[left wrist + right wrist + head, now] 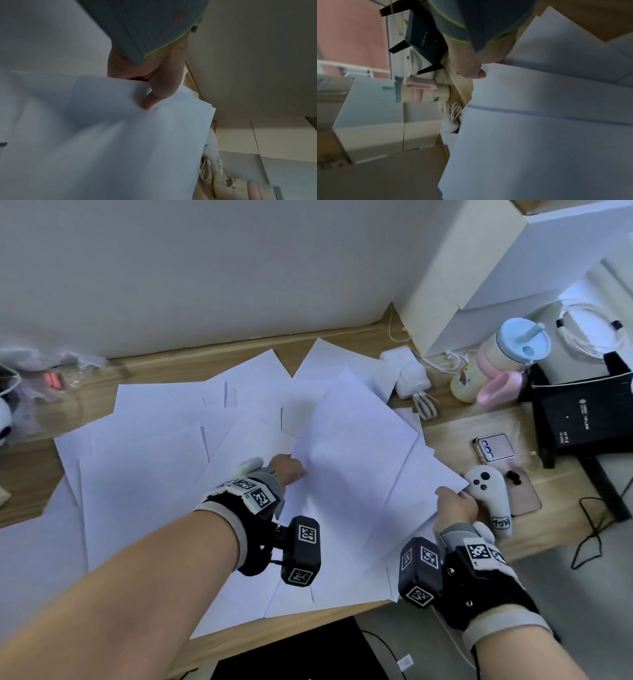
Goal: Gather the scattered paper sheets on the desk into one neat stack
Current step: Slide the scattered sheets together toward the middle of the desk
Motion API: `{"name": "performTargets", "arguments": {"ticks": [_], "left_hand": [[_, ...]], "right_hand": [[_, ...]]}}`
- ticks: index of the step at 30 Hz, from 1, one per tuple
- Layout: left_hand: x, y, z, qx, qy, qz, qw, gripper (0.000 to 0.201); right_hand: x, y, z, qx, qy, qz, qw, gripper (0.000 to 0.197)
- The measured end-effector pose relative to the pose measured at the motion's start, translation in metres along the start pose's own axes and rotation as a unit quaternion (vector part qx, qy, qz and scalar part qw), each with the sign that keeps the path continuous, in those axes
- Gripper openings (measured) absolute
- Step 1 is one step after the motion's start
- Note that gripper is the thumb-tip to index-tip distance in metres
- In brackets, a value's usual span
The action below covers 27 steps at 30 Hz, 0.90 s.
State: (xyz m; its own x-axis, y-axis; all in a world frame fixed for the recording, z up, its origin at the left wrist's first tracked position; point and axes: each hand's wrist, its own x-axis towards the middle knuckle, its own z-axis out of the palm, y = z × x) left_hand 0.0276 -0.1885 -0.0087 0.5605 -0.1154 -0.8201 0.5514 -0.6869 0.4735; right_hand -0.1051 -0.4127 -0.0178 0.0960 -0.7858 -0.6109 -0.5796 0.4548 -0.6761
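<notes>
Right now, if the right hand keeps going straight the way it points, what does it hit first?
Most likely the white controller: the right hand pinches the right corner of the lifted sheets and its knuckles already sit beside the controller. Past that lies the folded phone. Depth is unclear, so contact may already be made.

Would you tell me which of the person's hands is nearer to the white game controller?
Right. The right hand grips the sheets' corner directly beside the white game controller, almost touching it. The left hand holds the lifted sheets at their opposite edge, well away.
</notes>
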Motion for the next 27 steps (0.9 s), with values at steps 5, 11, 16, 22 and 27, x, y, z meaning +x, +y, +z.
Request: {"name": "performTargets", "arguments": {"ticks": [5, 11, 16, 22, 27], "left_hand": [[-0.009, -0.010, -0.007, 0.012, 0.039, -0.005, 0.999, 0.042], [0.000, -0.032, -0.021, -0.068, 0.044, -0.011, 0.997, 0.043], [0.000, -0.052, -0.041, -0.121, -0.011, -0.012, 0.993, 0.043], [-0.001, -0.072, -0.055, -0.129, -0.005, 0.010, 0.992, 0.036], [0.001, -0.082, -0.066, -0.107, 0.008, 0.014, 0.994, 0.027]], "right_hand": [[0.006, 0.013, 0.011, -0.027, -0.193, 0.024, 0.980, 0.018], [-0.007, 0.002, 0.023, -0.177, -0.231, -0.007, 0.957, 0.018], [-0.020, -0.014, 0.040, -0.113, -0.296, 0.015, 0.948, 0.013], [-0.043, 0.008, 0.061, -0.141, -0.335, 0.039, 0.931, 0.032], [-0.055, 0.027, 0.074, -0.232, -0.344, 0.008, 0.910, 0.030]]}}
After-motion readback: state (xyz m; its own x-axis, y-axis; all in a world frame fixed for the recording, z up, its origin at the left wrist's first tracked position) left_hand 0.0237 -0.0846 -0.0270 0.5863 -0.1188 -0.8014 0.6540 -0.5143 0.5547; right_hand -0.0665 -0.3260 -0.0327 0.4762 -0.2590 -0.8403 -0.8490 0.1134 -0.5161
